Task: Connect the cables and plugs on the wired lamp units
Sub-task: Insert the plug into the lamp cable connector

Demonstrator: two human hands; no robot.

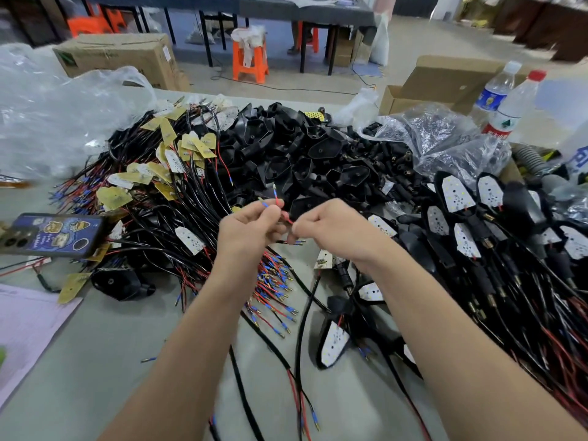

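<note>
Red and blue brass-tipped wires point(276, 202) stick up between the two hands, above the grey tabletop point(111, 338). The left hand point(248, 230) pinches them in curled fingers. The right hand point(331, 233), just beside it, is closed on the red strand lower down. Beneath lies a tangled heap of black cables point(191, 218), with a pile of black plastic lamp housings point(302, 151) behind.

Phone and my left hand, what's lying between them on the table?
Head view: a tangle of black cables fills the stretch from the phone to the left hand, with a white LED board on top, nearer the hand.
</note>
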